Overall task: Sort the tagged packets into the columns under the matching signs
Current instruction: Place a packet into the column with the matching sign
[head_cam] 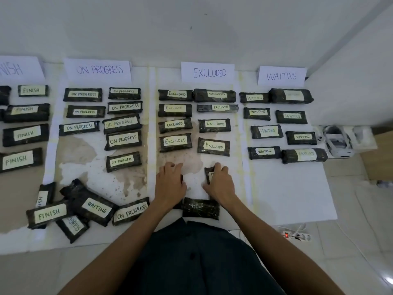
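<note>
Packets mostly sorted already: four columns are filled under their signs. One packet (209, 174) is gripped by the right hand (220, 184), just below the EXCLUDED column; the left hand (170, 184) is pressed flat beside it, grip unclear. A small unsorted pile (85, 207) is left, left of both hands.
</note>
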Available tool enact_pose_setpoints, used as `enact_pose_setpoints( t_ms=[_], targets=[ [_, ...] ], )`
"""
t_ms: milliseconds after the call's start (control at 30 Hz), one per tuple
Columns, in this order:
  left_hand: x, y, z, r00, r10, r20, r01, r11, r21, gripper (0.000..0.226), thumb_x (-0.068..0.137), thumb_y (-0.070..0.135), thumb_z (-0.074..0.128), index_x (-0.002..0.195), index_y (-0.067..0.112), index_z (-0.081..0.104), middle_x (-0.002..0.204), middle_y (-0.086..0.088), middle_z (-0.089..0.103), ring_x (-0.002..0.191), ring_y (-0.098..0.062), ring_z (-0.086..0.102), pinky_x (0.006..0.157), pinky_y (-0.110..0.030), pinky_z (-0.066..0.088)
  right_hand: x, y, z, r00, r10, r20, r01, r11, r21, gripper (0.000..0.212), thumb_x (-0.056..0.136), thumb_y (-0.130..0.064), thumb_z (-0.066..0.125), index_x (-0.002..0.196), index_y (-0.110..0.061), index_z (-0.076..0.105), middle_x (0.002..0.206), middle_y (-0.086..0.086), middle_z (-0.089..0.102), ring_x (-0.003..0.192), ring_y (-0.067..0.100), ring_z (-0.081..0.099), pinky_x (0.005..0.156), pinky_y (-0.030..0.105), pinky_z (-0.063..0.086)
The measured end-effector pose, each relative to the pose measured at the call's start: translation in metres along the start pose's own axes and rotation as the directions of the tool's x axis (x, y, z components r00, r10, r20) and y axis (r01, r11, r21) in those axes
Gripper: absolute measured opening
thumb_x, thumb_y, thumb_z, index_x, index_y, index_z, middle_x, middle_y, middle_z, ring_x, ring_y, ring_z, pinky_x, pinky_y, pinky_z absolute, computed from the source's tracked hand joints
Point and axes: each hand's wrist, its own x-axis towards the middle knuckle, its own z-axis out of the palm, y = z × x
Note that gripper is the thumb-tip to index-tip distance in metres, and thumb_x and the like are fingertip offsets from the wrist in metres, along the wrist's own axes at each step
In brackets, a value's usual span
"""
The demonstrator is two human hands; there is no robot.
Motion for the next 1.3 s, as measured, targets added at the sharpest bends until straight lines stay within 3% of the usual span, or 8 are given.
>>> enact_pose_setpoints(
  t_ms=[133,367,633,767,867,967,1067,1300],
  targets=[
    [-0.003,-0.001,0.001,1.000,-0.022,0.005,0.022,0.999,-0.029,0.057,0.080,0.016,0.057,0.134,0.013,0.042,0.127,-0.015,0.042,0.116,-0.032,0.039,0.094,-0.038,0.040,0.013,0.002,-0.013,0.991,-0.129,-0.040,0.125,0.987,-0.097,0.055,0.080,-0.022,0.068,0.126,-0.011,0.041,0.122,0.015,0.046,0.106,0.034,0.048,0.080,0.042,0.045],
    [-0.010,-0.029,-0.012,0.997,0.072,0.005,-0.072,0.997,-0.001,0.080,0.065,-0.019,0.053,0.136,0.017,0.044,0.133,-0.011,0.042,0.117,-0.032,0.039,0.091,-0.038,0.040,0.046,0.023,-0.031,0.923,-0.379,0.059,0.384,0.917,-0.108,0.042,0.075,-0.004,0.068,0.115,-0.014,0.058,0.122,0.010,0.051,0.109,0.033,0.045,0.086,0.040,0.041],
    [-0.011,-0.051,-0.022,0.933,0.239,0.268,-0.253,0.967,0.022,0.078,0.072,0.015,0.064,0.143,0.019,0.031,0.141,-0.007,0.036,0.120,-0.028,0.037,0.100,-0.041,0.038,0.032,0.017,-0.027,0.886,-0.464,0.006,0.458,0.872,-0.173,0.050,0.076,-0.019,0.071,0.123,-0.016,0.055,0.124,0.011,0.047,0.115,0.032,0.039,0.092,0.039,0.036],
    [-0.011,-0.044,-0.018,0.943,0.184,0.277,-0.235,0.959,0.161,0.095,0.064,0.034,0.079,0.143,0.020,0.027,0.134,-0.008,0.035,0.116,-0.028,0.036,0.094,-0.039,0.039,0.010,-0.005,-0.012,0.857,-0.514,0.022,0.514,0.858,0.009,0.045,0.079,-0.018,0.068,0.122,-0.014,0.054,0.120,0.009,0.049,0.111,0.025,0.044,0.096,0.035,0.039],
    [-0.010,-0.040,-0.019,0.964,0.062,0.258,-0.074,0.997,0.037,0.093,0.061,0.027,0.084,0.138,0.018,0.033,0.122,-0.009,0.036,0.111,-0.027,0.041,0.089,-0.039,0.044,-0.004,-0.024,-0.002,0.875,-0.450,0.178,0.408,0.884,0.228,0.053,0.080,-0.023,0.070,0.128,-0.017,0.048,0.121,0.007,0.051,0.103,0.015,0.049,0.095,0.036,0.047],
    [-0.012,-0.038,-0.022,0.979,-0.040,0.200,0.099,0.951,-0.295,0.066,0.072,0.009,0.076,0.128,0.014,0.042,0.119,-0.009,0.044,0.109,-0.026,0.050,0.089,-0.035,0.047,-0.013,-0.041,0.000,0.880,-0.368,0.301,0.238,0.889,0.392,0.061,0.082,-0.027,0.070,0.135,-0.019,0.041,0.117,0.005,0.057,0.094,0.016,0.057,0.074,0.025,0.051],
    [-0.013,-0.035,-0.029,0.980,-0.121,0.158,0.186,0.842,-0.507,0.057,0.078,0.005,0.071,0.127,0.016,0.044,0.115,-0.003,0.054,0.096,-0.019,0.058,0.079,-0.028,0.050,-0.019,-0.050,-0.001,0.904,-0.338,0.263,0.180,0.857,0.483,0.051,0.086,-0.022,0.066,0.132,-0.021,0.044,0.104,0.003,0.060,0.083,0.015,0.062,0.060,0.018,0.047],
    [-0.012,-0.023,-0.043,0.978,-0.114,0.172,0.198,0.754,-0.626,0.042,0.086,0.011,0.063,0.125,0.016,0.048,0.102,-0.004,0.062,0.090,-0.020,0.063,0.072,-0.028,0.053,-0.023,-0.048,-0.016,0.973,-0.148,0.175,-0.027,0.684,0.729,0.018,0.088,-0.009,0.063,0.102,-0.012,0.053,0.091,0.011,0.064,0.069,0.021,0.067,0.070,0.036,0.059]
  ],
)
